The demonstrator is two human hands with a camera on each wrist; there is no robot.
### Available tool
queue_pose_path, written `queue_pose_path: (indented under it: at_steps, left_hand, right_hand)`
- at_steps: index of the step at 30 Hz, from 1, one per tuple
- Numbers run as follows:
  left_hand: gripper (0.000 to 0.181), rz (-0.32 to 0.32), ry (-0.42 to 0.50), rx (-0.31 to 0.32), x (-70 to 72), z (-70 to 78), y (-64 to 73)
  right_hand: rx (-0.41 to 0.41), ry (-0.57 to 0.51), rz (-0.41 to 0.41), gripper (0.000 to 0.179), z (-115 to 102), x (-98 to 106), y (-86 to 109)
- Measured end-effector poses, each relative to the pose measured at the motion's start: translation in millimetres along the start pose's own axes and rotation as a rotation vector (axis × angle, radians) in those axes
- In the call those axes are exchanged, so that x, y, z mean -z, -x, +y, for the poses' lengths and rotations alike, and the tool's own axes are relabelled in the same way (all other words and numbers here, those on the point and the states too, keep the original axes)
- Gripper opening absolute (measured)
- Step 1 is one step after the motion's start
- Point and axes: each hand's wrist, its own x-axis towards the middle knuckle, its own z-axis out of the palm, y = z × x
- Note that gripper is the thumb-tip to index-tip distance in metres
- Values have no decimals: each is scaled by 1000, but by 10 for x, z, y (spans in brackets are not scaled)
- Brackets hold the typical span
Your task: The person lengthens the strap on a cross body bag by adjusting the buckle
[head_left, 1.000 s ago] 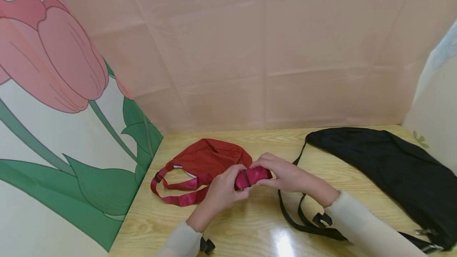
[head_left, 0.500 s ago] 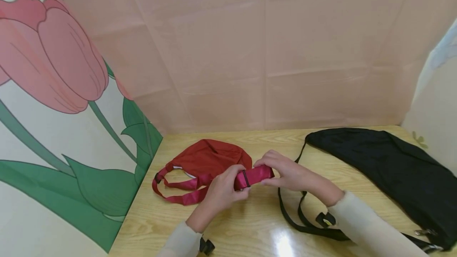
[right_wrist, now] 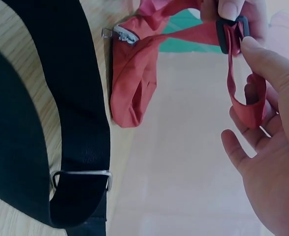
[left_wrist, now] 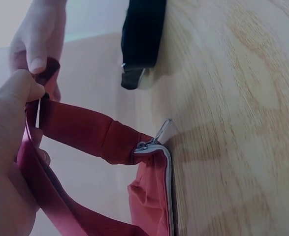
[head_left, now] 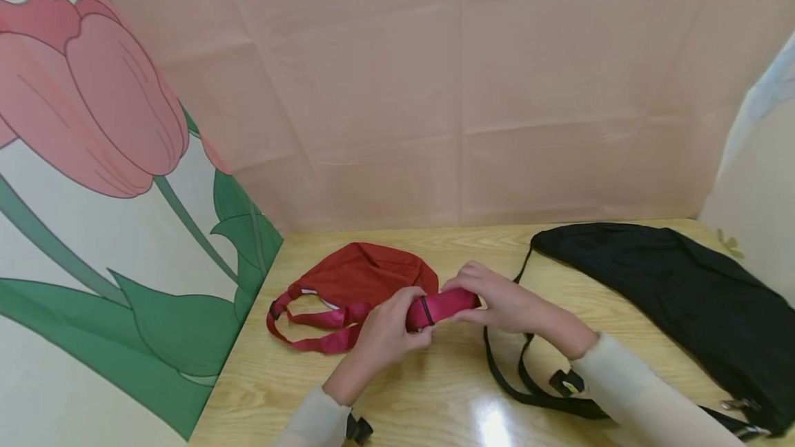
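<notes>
Steadily now: in the head view your left hand (head_left: 393, 326) is pinching the crimson strap (head_left: 455, 304) at its black slider (head_left: 427, 311), and your right hand (head_left: 497, 302) is gripping the strap's looped end; both sets of fingers are closing narrowly on webbing. The red bag (head_left: 366, 273) is lying just beyond your left fingers on the tabletop (head_left: 447, 399); the black bag (head_left: 652, 288) is resting well right of your right fingers. Neither is showing its contents.

In the left wrist view, a silver zip pull (left_wrist: 163, 129) is sitting on the red bag, apart from your fingers.

In the right wrist view, the loop is stretching from the slider to your right fingers. Probably you are doing best by bracing the slider with your left fingers, drawing the webbing evenly with the right, and letting no twist form.
</notes>
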Motion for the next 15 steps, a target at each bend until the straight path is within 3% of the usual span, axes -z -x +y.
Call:
queue_pose_path:
  at_steps: [8,15]
  left_hand:
    - [53,13,7,-11,2,8,-1]
    - [53,-9,16,4,5,43,-20]
  right_hand:
    - [-12,-19,-22,39,-28,10,-25]
    - [30,40,-22,41,-85,-56,-87]
